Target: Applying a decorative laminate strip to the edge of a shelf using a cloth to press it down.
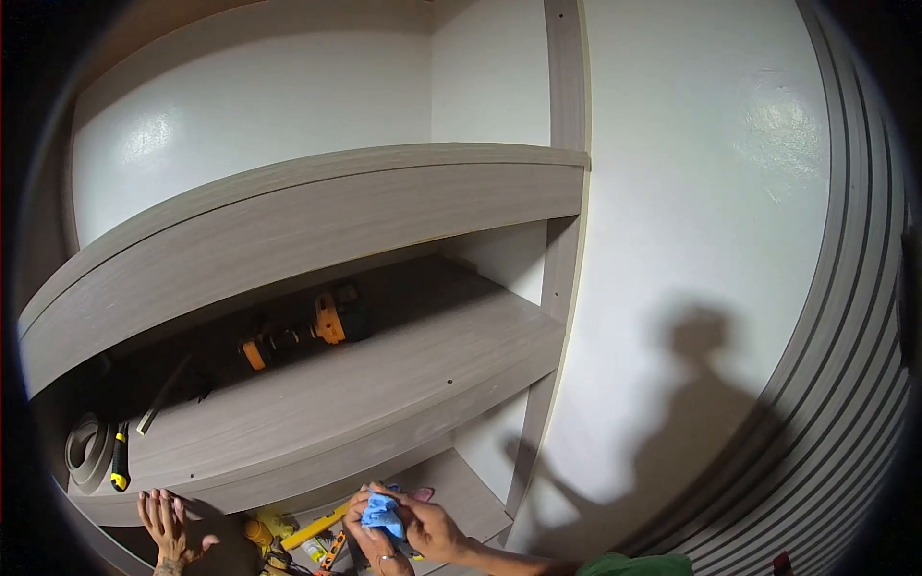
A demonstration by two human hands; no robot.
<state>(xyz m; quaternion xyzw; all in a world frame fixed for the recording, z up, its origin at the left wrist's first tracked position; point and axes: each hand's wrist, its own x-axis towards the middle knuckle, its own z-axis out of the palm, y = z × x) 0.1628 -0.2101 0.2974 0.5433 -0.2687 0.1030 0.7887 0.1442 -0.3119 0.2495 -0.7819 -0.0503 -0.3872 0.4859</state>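
Observation:
My left hand (363, 526), with a band at the wrist, and my right hand (434, 534) are together at the bottom middle, before the lowest compartment. Between them is a crumpled blue piece (383, 516) with dark marks; whether it is cloth or a soft packet I cannot tell. Fingers of both hands are closed on it. A green sleeve (636, 564) shows at the end of my right arm. Another person's tattooed hand (169, 526) is at the lower left, fingers spread, by the shelf's front edge. Just left of my hands lies a long yellow tool (315, 528), perhaps a level.
On the middle shelf (423, 370) lie an orange and black cordless drill (331, 319), a coiled grey strip (88, 451) and a yellow-black utility knife (119, 459). Several tools and an orange bottle (256, 533) crowd the lowest compartment. A slatted panel (845, 384) stands right.

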